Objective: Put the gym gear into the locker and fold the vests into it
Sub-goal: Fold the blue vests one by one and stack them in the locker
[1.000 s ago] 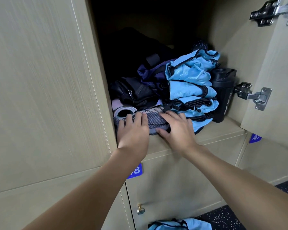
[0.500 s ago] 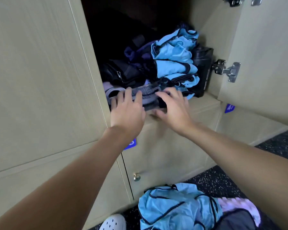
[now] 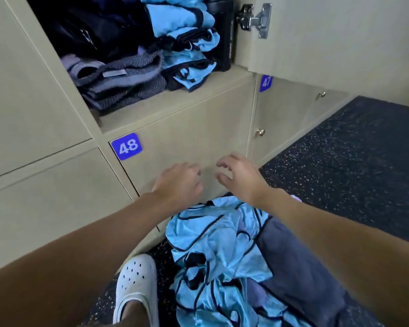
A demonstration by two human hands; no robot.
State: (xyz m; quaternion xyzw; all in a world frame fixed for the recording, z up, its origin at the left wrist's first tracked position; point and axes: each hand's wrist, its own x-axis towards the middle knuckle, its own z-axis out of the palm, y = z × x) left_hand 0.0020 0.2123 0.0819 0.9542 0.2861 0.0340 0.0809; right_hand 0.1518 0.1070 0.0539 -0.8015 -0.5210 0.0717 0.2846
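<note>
Lowered away from locker [image 3: 175,112], left hand [image 3: 178,183] and right hand [image 3: 241,178] loosely spread, empty, above crumpled blue vests [image 3: 213,244]

Gym changing room: numbered lockers [image 3: 198,138], speckled rubber floor [image 3: 364,161].

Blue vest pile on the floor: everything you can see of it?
The vest pile is light blue, thin shiny fabric with dark piping. It lies crumpled, unfolded, on the dark speckled floor below locker door 48. A grey cloth overlaps its right side; a white shoe stands to its left. The left hand and right hand hover over its top edge, empty, fingers loosely curled, not visibly touching it.
</note>
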